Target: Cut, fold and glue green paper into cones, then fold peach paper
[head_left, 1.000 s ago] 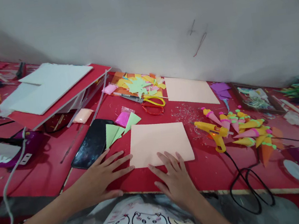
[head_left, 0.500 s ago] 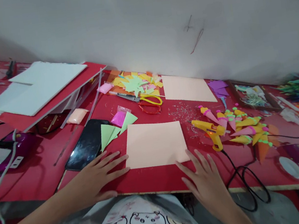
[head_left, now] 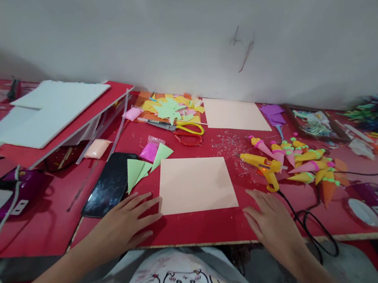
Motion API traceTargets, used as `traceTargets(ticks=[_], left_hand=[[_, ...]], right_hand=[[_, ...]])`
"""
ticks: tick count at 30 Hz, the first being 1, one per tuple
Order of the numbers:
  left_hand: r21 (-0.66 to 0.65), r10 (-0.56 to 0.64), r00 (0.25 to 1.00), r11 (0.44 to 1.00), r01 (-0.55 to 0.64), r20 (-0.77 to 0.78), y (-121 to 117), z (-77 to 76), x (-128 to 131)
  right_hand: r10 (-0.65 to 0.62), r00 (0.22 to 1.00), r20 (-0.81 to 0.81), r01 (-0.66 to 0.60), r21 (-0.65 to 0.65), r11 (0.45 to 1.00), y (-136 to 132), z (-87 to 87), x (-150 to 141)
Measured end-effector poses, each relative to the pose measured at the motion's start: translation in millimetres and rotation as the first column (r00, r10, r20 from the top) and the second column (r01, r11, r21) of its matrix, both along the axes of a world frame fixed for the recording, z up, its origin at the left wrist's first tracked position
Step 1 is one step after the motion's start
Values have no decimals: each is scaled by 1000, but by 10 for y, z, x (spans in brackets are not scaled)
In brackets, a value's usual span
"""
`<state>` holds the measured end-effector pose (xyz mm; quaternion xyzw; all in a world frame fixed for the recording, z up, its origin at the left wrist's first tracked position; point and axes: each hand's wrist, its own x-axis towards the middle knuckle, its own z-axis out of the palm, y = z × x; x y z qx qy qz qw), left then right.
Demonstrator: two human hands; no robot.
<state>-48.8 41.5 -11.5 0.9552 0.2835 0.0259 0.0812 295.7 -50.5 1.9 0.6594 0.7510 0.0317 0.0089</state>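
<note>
A pale peach sheet of paper (head_left: 196, 183) lies flat on the red table in front of me. My left hand (head_left: 130, 221) rests with fingers spread, its fingertips at the sheet's left edge. Off the sheet's lower right corner is my right hand (head_left: 272, 218), holding nothing, its fingers loosely extended and partly blurred. Just beyond that hand lies a yellow hot glue gun (head_left: 264, 168) with an orange glow on its body. Light green paper pieces (head_left: 139, 170) and a dark phone (head_left: 109, 186) lie near my left hand.
Yellow-handled scissors (head_left: 187, 127) lie before a heap of paper scraps (head_left: 169, 109). Another peach sheet (head_left: 236, 114) is by the wall. Small paper cones (head_left: 306, 163) cluster at right, near a looping black cord (head_left: 306, 223). White boards (head_left: 43, 119) are stacked at left.
My right hand has moved right, off the sheet's lower right corner, with its fingers closer together. My left hand stays at the left edge. The view has shifted slightly.
</note>
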Motion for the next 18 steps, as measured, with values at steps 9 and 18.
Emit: traceTargets(ticks=[9,18], left_hand=[[46,142,990,989,-142,6,17,5,543],[169,35,992,985,-13,-124,89,-12,675]], right_hand=[[305,932,-195,-300,53,952,422,-249,-520],[393,909,-140,-392,38,919,500,-170,-551]])
